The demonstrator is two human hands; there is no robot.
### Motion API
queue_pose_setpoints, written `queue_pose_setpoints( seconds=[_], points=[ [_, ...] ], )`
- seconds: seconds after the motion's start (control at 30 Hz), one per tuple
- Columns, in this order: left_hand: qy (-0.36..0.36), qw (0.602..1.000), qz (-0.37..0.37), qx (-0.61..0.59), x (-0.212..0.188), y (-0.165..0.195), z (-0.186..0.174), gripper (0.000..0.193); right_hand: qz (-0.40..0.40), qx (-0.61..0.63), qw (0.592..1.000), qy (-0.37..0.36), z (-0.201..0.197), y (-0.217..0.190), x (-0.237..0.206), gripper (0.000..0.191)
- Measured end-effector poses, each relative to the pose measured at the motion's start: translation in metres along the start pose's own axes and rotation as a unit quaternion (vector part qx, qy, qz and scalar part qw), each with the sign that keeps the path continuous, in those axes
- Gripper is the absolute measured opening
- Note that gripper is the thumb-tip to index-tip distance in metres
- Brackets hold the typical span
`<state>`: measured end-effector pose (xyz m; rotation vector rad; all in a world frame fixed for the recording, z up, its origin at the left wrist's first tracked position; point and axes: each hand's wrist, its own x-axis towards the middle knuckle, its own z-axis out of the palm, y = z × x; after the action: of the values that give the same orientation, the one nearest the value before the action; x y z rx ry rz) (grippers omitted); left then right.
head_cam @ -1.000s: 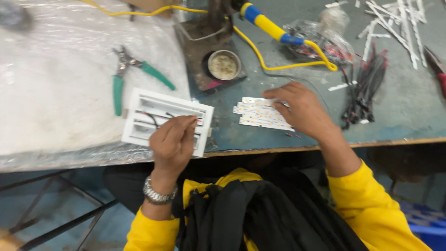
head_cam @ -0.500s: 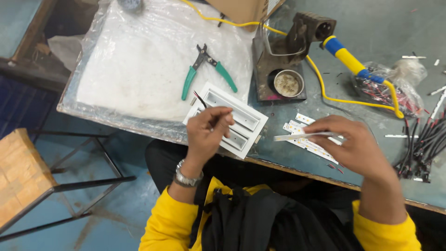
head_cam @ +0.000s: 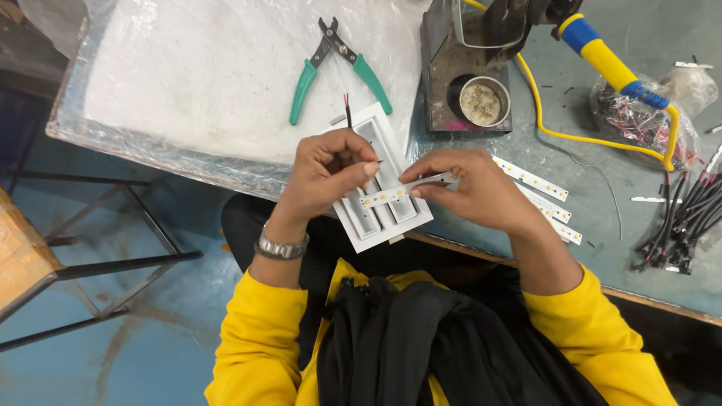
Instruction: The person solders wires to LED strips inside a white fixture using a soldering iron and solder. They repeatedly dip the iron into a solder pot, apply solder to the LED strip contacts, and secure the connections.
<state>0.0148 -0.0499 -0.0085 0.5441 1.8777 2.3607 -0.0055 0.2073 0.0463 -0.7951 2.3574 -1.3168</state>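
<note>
- The workbench (head_cam: 481, 143) ran out of view at the top and right; plastic sheeting (head_cam: 210, 83) covered its left part, above a blue floor.
- The white tray (head_cam: 380, 218) lay partly hidden under both hands at the bench edge.
- Since the earlier frame, the right hand (head_cam: 474, 188) had carried the light strip (head_cam: 391, 195) over the tray, pinching it.
- The left hand (head_cam: 331, 165) pinched a thin wire (head_cam: 376, 162), hard to make out.
</note>
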Motion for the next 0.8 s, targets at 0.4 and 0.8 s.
queue_pose_setpoints(
  seconds=[0.4,0.8],
  points=[
    [0.027,0.911,0.209,0.354,-0.034,0.022,0.037,0.014,-0.057,-0.046,0.994,0.087,0.025,0.005,-0.019,0.035],
    [-0.019,0.878,0.218,0.425,-0.038,0.011,0.047,0.016,-0.074,-0.034,0.996,0.047,0.018,0.017,-0.034,0.049]
  ],
)
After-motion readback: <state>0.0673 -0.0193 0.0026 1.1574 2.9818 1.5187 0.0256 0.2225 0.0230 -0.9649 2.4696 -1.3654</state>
